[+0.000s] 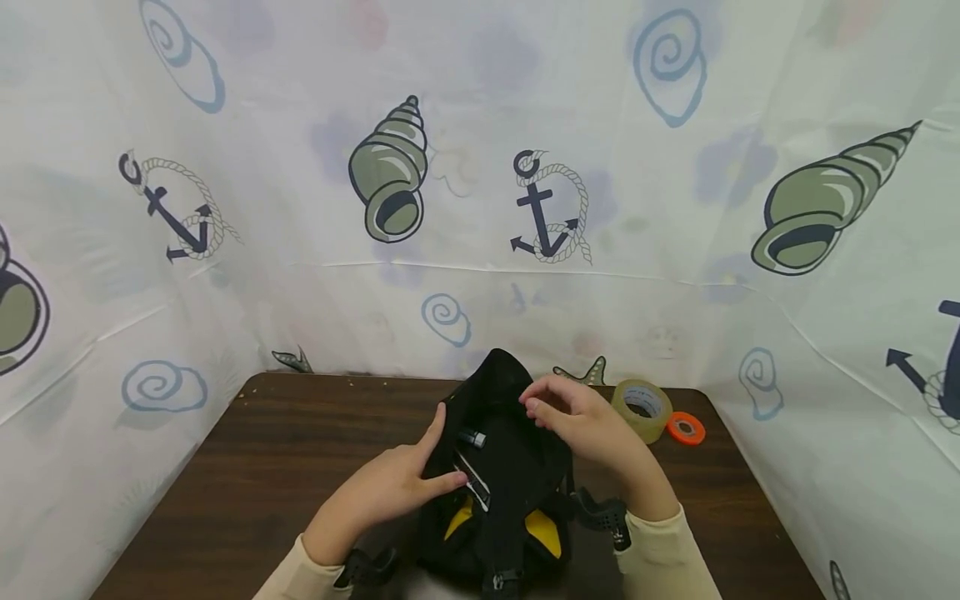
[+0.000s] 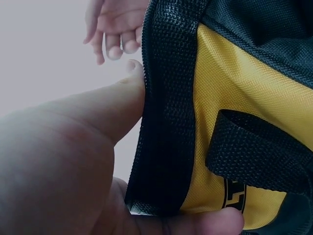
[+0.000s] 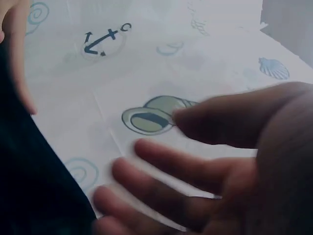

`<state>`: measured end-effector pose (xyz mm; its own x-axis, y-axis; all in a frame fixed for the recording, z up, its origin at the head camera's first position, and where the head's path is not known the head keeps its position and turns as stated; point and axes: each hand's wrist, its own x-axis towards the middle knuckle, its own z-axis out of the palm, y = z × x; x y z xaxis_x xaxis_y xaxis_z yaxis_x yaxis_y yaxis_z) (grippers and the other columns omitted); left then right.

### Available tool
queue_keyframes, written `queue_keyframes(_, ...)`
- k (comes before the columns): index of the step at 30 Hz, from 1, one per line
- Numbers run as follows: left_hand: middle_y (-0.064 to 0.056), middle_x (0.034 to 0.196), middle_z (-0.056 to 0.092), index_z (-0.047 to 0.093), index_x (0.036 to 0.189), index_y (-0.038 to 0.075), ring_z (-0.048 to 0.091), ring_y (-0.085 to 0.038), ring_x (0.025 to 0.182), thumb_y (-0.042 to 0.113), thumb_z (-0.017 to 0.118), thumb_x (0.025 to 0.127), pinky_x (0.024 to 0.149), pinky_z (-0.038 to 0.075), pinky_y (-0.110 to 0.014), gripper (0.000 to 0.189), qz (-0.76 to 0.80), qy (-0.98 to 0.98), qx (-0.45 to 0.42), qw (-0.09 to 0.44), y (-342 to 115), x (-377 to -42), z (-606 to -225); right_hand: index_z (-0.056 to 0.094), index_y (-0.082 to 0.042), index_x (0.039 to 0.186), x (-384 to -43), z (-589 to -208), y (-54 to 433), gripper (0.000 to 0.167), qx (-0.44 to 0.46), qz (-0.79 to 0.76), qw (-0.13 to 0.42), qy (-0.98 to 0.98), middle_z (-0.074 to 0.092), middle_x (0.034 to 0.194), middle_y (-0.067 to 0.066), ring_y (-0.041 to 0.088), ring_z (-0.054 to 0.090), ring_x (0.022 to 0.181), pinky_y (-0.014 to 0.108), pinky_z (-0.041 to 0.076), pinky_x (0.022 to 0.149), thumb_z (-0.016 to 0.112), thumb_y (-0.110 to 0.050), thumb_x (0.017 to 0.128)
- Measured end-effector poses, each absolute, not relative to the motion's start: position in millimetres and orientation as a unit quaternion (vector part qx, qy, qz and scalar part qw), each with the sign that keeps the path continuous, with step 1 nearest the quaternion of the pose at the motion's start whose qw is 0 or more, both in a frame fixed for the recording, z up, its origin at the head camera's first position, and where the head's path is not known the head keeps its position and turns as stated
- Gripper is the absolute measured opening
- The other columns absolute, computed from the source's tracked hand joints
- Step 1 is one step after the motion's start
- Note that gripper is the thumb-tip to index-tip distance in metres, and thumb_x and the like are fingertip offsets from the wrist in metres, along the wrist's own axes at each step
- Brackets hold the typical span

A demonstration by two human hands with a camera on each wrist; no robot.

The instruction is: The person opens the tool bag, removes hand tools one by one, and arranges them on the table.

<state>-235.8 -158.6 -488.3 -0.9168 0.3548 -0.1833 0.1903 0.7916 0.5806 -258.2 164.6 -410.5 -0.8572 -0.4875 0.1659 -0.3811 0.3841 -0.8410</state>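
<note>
The left hand (image 1: 390, 483) is gripping the black bag (image 1: 517, 479) by its left side, thumb on the front and fingers along the wall; the right hand (image 1: 581, 421) is hovering by the bag's upper right side with loose fingers, holding nothing. The bag is standing midway between the counter's (image 1: 315, 454) left and right edges. Working inside it well probably means keeping that left grip firm, the wall drawn outward and the right fingers clear of the edging (image 2: 168, 107). A small silver piece (image 1: 474, 437) is showing at the bag's front, but what it is, and what is lying deeper, I cannot tell. Packing tape (image 1: 652, 429) and an orange roll (image 1: 697, 428) are sitting near the back right corner.
</note>
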Motion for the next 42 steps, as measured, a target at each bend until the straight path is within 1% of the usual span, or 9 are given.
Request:
queue_keyframes(5, -0.018, 0.143, 0.071, -0.002, 0.177, 0.035, 0.077, -0.031, 0.118, 0.079, 0.062, 0.097, 0.099, 0.061, -0.058, 0.111, 0.290, 0.935, 0.153, 0.139, -159.6, -235.9, -488.8, 0.073, -0.021, 0.125, -268.0, -404.1, 139.8, 0.022, -0.276, -0.409, 0.083, 0.866, 0.072, 0.117, -0.001, 0.017, 0.067, 0.103, 0.041, 0.057, 0.098, 0.063, -0.036, 0.112)
queue_keyframes(10, -0.011, 0.124, 0.078, -0.002, 0.177, 0.033, 0.078, -0.027, 0.111, 0.079, 0.061, 0.098, 0.095, 0.062, -0.055, 0.111, 0.291, 0.933, 0.164, 0.136, -160.2, -237.2, -489.4, 0.075, -0.021, 0.121, -285.8, -403.7, 113.9, 0.022, -0.275, -0.344, 0.146, 0.886, 0.074, 0.114, -0.003, 0.016, 0.066, 0.100, 0.045, 0.058, 0.099, 0.064, -0.037, 0.111)
queue_keyframes(14, -0.002, 0.103, 0.077, -0.003, 0.177, 0.033, 0.078, -0.024, 0.103, 0.078, 0.061, 0.098, 0.090, 0.063, -0.054, 0.111, 0.288, 0.933, 0.169, 0.136, -160.2, -238.2, -487.5, 0.077, -0.018, 0.122, -305.4, -417.8, 92.2, 0.027, -0.268, -0.312, 0.200, 0.889, 0.075, 0.114, 0.006, 0.021, 0.067, 0.098, 0.045, 0.057, 0.098, 0.064, -0.039, 0.111)
queue_keyframes(21, 0.001, 0.097, 0.075, -0.004, 0.176, 0.037, 0.077, -0.022, 0.100, 0.077, 0.062, 0.098, 0.087, 0.062, -0.053, 0.110, 0.287, 0.933, 0.163, 0.142, -160.2, -237.1, -483.9, 0.072, -0.006, 0.136, -328.9, -458.9, 70.9, 0.041, -0.222, -0.271, 0.232, 0.908, 0.074, 0.128, 0.009, 0.024, 0.071, 0.114, 0.051, 0.057, 0.108, 0.064, -0.037, 0.110)
queue_keyframes(25, 0.004, 0.084, 0.069, -0.005, 0.176, 0.035, 0.076, -0.020, 0.095, 0.079, 0.061, 0.098, 0.085, 0.060, -0.050, 0.111, 0.286, 0.932, 0.165, 0.146, -161.7, -235.8, -482.5, 0.068, -0.006, 0.142, -332.9, -475.6, 65.8, 0.040, -0.223, -0.252, 0.249, 0.908, 0.072, 0.134, 0.011, 0.027, 0.070, 0.121, 0.052, 0.055, 0.112, 0.064, -0.032, 0.111)
queue_keyframes(30, 0.004, 0.088, 0.073, -0.004, 0.177, 0.033, 0.078, -0.021, 0.099, 0.080, 0.060, 0.097, 0.089, 0.061, -0.052, 0.112, 0.283, 0.935, 0.165, 0.139, -162.7, -234.5, -481.8, 0.068, -0.009, 0.141, -335.9, -490.2, 62.4, 0.040, -0.227, -0.232, 0.252, 0.912, 0.063, 0.143, 0.016, 0.029, 0.062, 0.125, 0.052, 0.052, 0.112, 0.066, -0.033, 0.110)
queue_keyframes(36, 0.003, 0.096, 0.077, -0.003, 0.177, 0.033, 0.078, -0.024, 0.104, 0.081, 0.060, 0.097, 0.092, 0.061, -0.054, 0.112, 0.276, 0.938, 0.164, 0.133, -163.7, -235.8, -483.4, 0.061, -0.009, 0.154, -335.7, -501.5, 62.6, 0.054, -0.218, -0.233, 0.262, 0.911, 0.056, 0.160, 0.018, 0.033, 0.058, 0.140, 0.056, 0.045, 0.123, 0.068, -0.035, 0.107)
queue_keyframes(39, 0.002, 0.100, 0.078, -0.002, 0.177, 0.034, 0.078, -0.025, 0.106, 0.082, 0.060, 0.096, 0.092, 0.061, -0.055, 0.113, 0.273, 0.939, 0.162, 0.133, -164.3, -236.1, -484.5, 0.067, -0.006, 0.147, -336.1, -504.1, 63.6, 0.049, -0.215, -0.247, 0.280, 0.903, 0.067, 0.148, 0.013, 0.028, 0.064, 0.127, 0.052, 0.048, 0.118, 0.069, -0.033, 0.107)
queue_keyframes(42, 0.001, 0.101, 0.078, -0.003, 0.177, 0.035, 0.078, -0.026, 0.107, 0.082, 0.060, 0.096, 0.093, 0.061, -0.056, 0.112, 0.275, 0.938, 0.159, 0.138, -164.1, -236.2, -484.6, 0.077, -0.004, 0.124, -337.4, -505.5, 65.1, 0.032, -0.211, -0.245, 0.291, 0.900, 0.075, 0.116, 0.008, 0.022, 0.066, 0.100, 0.044, 0.055, 0.100, 0.070, -0.029, 0.106)
